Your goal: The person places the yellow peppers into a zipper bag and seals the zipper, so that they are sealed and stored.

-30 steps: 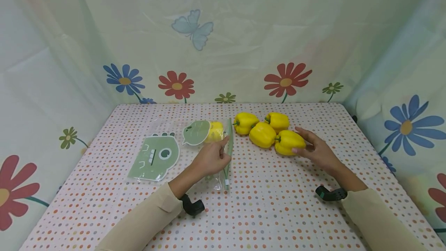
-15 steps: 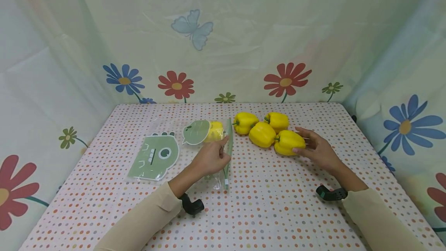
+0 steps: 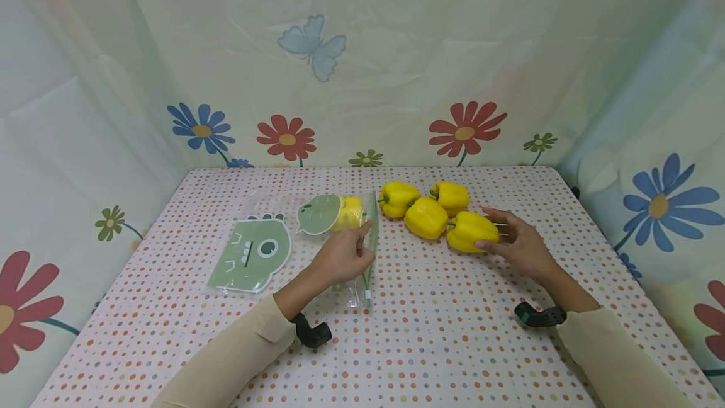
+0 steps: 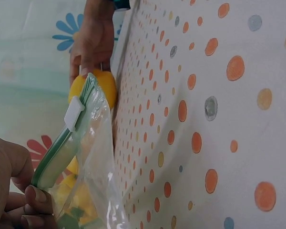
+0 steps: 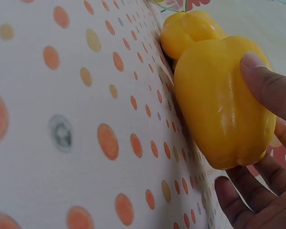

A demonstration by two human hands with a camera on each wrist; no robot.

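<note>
My left hand (image 3: 344, 255) pinches the green zip edge of a clear slider bag (image 3: 249, 257) with green dinosaur prints. In the left wrist view, thumb and fingers grip that edge beside the white slider (image 4: 74, 113). Inside the bag lies a yellow bell pepper (image 3: 350, 211), partly covered by a print. My right hand (image 3: 523, 247) holds the nearest yellow bell pepper (image 3: 472, 232) at its right end. The right wrist view has the thumb (image 5: 267, 86) on the pepper's side and the fingers curled about its blunt end; the pepper is on or just above the table.
Several more yellow bell peppers (image 3: 426, 218) lie close together just right of the bag's mouth. A dotted cloth covers the table (image 3: 430, 345). A flower-printed curtain (image 3: 362, 80) encloses the back and sides. A black strap device sits on each wrist.
The right hand and the pepper it holds have shifted very slightly to the right. The left hand and the bag stay in place.
</note>
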